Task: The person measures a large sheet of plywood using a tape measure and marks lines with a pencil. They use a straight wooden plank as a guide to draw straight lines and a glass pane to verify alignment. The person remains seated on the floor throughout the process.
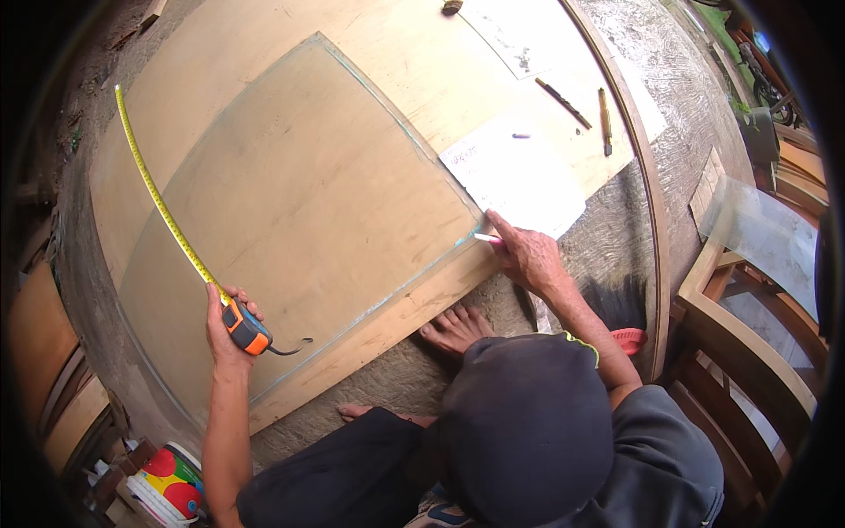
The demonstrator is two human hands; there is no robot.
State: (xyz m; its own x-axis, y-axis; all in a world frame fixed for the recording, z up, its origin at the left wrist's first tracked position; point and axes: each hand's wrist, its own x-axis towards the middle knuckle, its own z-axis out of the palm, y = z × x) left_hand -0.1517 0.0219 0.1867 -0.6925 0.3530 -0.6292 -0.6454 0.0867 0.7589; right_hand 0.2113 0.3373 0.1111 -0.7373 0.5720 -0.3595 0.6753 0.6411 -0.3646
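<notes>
Left hand: the left hand point(221, 341) is closed around an orange-and-black tape measure point(247, 330), a firm grip with the thumb lying by the mouth of the case; a thin black cord trails from it.
Yellow blade: the yellow steel blade point(158, 199) runs out in a curve toward the upper left, its end beyond the bench's edge – whether it touches the glass, I cannot tell.
Right hand: the right hand point(531, 260) has a narrow grip on a white-and-pink pen point(488, 238), index finger stretched to the paper's lower corner.
Glass: a large clear glass sheet point(295, 189) with greenish edges lies flat on the pale wooden bench point(378, 348), one corner just beside the pen.
Paper: a white paper sheet point(528, 176) with some writing lies right of the glass, a small purple cap-like piece point(522, 135) on it.
Far side: a slim dark pen-like stick point(563, 103) and a brownish-yellow one point(606, 121) lie apart on the bench.
Floor: a bare foot point(458, 331) stands beside the bench – a multicoloured bucket point(173, 480) sits at lower left.
</notes>
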